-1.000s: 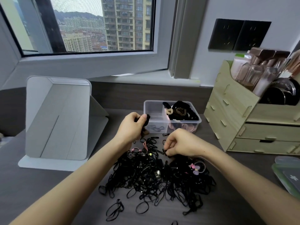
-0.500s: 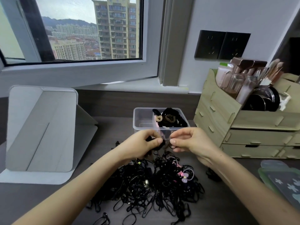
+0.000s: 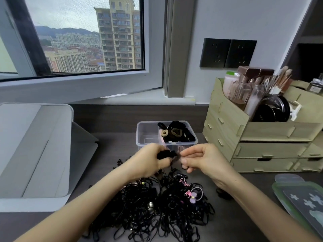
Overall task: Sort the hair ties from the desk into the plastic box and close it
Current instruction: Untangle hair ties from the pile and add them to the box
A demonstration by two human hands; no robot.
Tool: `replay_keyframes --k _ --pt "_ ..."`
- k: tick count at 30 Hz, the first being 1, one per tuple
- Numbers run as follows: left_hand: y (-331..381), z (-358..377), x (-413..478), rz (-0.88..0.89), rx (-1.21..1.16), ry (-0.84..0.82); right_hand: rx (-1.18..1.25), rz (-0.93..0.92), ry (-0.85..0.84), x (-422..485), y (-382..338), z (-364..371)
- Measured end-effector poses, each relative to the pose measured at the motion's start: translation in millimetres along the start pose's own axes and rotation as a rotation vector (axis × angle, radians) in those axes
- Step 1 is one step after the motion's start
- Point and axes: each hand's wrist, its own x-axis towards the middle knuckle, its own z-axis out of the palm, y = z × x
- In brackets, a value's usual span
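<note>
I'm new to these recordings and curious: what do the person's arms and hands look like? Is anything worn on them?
Both arms are bare as far as the frame shows: no sleeve on the left arm or right arm. The left hand and right hand wear no gloves, and no rings, watch or bracelets are visible. The nails look short.

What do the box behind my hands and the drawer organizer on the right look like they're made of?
The box looks like clear, glossy plastic: the hair ties inside show through its walls. The drawer organizer looks like thin pale wood board with a matte finish, going by its slotted tab joints; plywood or fibreboard, I cannot tell.
</note>
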Motion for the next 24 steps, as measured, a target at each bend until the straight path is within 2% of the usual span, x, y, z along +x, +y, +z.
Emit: replay_keyframes --k 4,6,13,17,21,24 --pt "7.6 -20.0 30.1 -0.007 0.095 0.082 -0.380 0.035 -0.201 -0.1 4.4 -4.1" --pt "10.8 -24.5 54.6 -0.006 0.162 0.106 -0.547 -0.010 -0.204 2.3 4.8 -3.7" --pt "12.1 7.8 123.5 0.113 0.366 0.152 -0.550 -0.109 -0.092 11.1 -1.7 -14.1" --pt "-4.6 22.8 131.4 0.090 0.536 0.189 -0.579 -0.163 0.000 15.5 -4.9 -18.5" --pt "-8.2 21.1 122.7 0.005 0.326 0.097 -0.592 -0.259 0.234 31.4 -7.8 -18.9" --pt "-2.4 12.1 111.6 -0.029 -0.056 0.004 -0.661 -0.292 0.345 59.0 -4.6 -15.6"
